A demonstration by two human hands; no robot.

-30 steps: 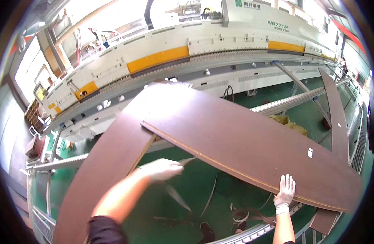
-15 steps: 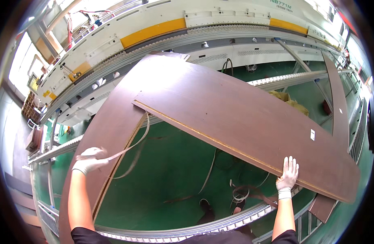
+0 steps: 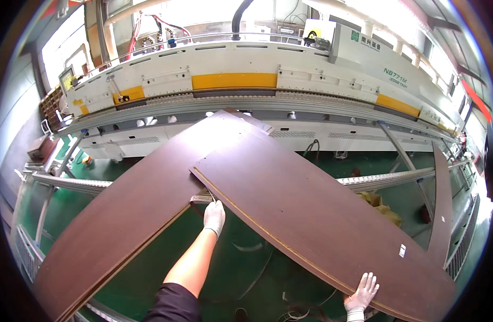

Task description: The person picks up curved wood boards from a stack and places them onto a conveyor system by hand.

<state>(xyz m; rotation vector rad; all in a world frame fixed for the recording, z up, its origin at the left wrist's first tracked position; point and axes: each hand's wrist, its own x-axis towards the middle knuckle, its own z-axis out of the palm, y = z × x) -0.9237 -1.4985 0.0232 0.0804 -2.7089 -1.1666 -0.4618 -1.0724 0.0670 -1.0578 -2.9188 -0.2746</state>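
Two long dark brown boards cross at their far ends, the right board point(image 3: 310, 214) lying over the left board point(image 3: 128, 214). My left hand point(image 3: 215, 217), in a pale glove, reaches to the gap below where they overlap. Its fingers are closed on a thin edging strip point(image 3: 211, 194), which runs up beside the right board's corner; most of the strip is hidden. My right hand point(image 3: 362, 292), gloved too, lies with its fingers spread on the near edge of the right board. Along that edge runs a raw, yellowish line.
A long white machine point(image 3: 235, 61) with yellow panels spans the back. In front of it runs a roller rail point(image 3: 386, 178). Another narrow brown board point(image 3: 442, 204) stands at the right. Loose strips point(image 3: 257, 276) lie on the green floor, and yellowish sacking point(image 3: 383, 208) shows behind the right board.
My left hand has moved right and away from me, from over the left board to the boards' crossing. My right hand stays on the right board's edge. The view has tilted up.
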